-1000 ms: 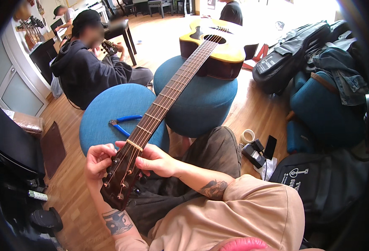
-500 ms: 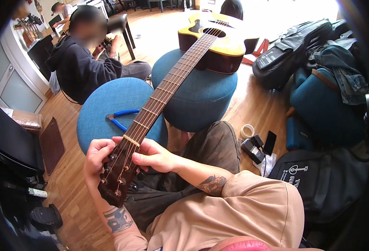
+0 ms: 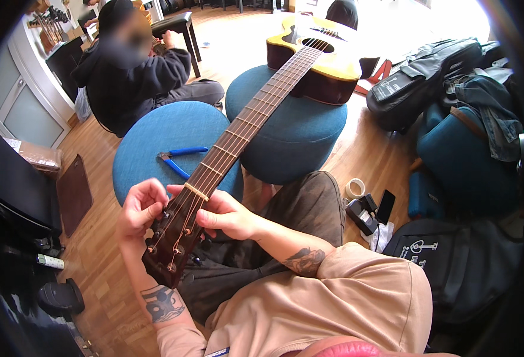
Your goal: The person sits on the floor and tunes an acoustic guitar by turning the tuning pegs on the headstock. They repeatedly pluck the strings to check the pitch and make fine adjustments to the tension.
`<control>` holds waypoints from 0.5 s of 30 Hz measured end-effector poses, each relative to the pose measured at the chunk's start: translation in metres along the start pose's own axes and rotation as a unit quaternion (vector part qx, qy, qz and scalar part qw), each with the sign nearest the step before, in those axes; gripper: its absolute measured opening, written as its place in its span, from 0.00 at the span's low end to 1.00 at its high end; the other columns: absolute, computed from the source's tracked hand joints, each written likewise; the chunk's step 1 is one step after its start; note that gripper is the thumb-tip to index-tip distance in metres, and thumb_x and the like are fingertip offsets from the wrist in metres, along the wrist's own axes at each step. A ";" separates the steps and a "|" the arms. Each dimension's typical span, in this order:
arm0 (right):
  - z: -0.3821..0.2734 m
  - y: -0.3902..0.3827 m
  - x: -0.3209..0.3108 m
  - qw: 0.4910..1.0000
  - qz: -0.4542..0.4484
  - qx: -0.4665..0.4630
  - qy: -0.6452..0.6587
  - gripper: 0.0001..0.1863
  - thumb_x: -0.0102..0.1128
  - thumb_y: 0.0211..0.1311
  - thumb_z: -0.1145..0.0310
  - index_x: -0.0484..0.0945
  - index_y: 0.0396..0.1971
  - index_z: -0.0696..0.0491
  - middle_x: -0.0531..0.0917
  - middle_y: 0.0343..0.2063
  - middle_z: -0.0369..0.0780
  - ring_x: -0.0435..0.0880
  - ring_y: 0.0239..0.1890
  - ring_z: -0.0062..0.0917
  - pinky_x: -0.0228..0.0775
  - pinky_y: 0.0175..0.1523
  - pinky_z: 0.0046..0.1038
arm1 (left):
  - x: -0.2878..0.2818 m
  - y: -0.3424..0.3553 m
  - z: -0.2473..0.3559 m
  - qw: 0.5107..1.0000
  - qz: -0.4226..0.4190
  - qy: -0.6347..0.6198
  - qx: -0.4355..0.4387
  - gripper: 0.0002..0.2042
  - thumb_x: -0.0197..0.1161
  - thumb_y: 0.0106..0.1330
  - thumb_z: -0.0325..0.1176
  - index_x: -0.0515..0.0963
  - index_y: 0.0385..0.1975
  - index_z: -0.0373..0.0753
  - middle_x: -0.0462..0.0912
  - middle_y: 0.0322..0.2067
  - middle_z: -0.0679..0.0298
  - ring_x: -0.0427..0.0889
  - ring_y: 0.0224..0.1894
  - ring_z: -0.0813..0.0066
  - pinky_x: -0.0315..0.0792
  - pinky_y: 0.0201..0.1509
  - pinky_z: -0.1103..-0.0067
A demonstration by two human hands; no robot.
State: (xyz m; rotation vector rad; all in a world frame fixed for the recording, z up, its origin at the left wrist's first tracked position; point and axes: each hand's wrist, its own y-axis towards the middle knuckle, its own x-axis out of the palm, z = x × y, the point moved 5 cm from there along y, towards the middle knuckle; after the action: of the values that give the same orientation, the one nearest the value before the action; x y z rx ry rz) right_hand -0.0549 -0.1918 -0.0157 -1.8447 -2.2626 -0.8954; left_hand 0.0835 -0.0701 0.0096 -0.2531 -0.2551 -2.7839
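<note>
An acoustic guitar with a pale yellow top and dark sides lies face up, its body on a round blue stool. Its neck slants down toward me, ending in a dark headstock above my lap. At the left edge of the headstock, my left hand has its thumb and curled fingers closed at a tuning peg, which they partly cover. From the other side my right hand grips the headstock just below the nut, thumb along the near edge and fingers partly hidden beneath.
Blue-handled cutters lie spread on another blue stool, beside the neck. On the floor to the right are a tape roll, a black phone and black gig bags. A person in a dark hoodie sits at far left.
The view has shifted slightly, moving the guitar and stools rightward in the picture. My left fingers have changed their bend at the peg; my right hand keeps its hold. The seated person's arm has risen.
</note>
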 end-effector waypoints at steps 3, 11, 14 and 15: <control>0.002 0.004 0.002 1.000 -0.002 0.000 0.005 0.37 0.59 0.69 0.53 0.56 0.72 0.51 0.80 0.43 0.32 0.73 0.29 0.10 0.65 0.30 0.14 | 0.006 0.000 0.003 0.999 0.028 0.016 -0.037 0.10 0.66 0.64 0.31 0.70 0.37 0.41 0.75 0.26 0.73 0.73 0.28 0.88 0.61 0.29 0.89; -0.002 0.002 0.000 0.999 0.009 -0.028 -0.032 0.37 0.57 0.71 0.55 0.54 0.73 0.53 0.80 0.48 0.32 0.73 0.32 0.08 0.64 0.29 0.12 | 0.006 -0.011 0.002 1.000 -0.004 0.027 -0.008 0.08 0.66 0.64 0.32 0.78 0.35 0.34 0.83 0.31 0.68 0.80 0.31 0.85 0.71 0.35 0.87; -0.001 0.002 0.000 0.999 0.004 -0.019 -0.026 0.38 0.57 0.71 0.54 0.54 0.73 0.54 0.80 0.46 0.32 0.74 0.32 0.09 0.64 0.30 0.13 | 0.003 -0.010 0.003 0.996 0.004 0.064 -0.057 0.08 0.66 0.64 0.33 0.77 0.29 0.36 0.81 0.27 0.71 0.77 0.28 0.86 0.69 0.32 0.87; -0.002 0.003 0.001 1.000 0.004 -0.015 -0.024 0.38 0.57 0.71 0.54 0.54 0.73 0.55 0.80 0.46 0.32 0.74 0.31 0.09 0.64 0.30 0.13 | 0.001 -0.007 0.003 0.994 0.008 0.080 -0.078 0.09 0.66 0.64 0.34 0.77 0.27 0.37 0.80 0.25 0.72 0.76 0.26 0.87 0.68 0.31 0.87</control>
State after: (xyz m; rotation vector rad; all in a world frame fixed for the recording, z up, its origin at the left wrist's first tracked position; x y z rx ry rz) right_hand -0.0531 -0.1917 -0.0127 -1.9073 -2.2785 -0.8999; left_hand 0.0806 -0.0628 0.0116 -0.0681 0.0043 -2.7917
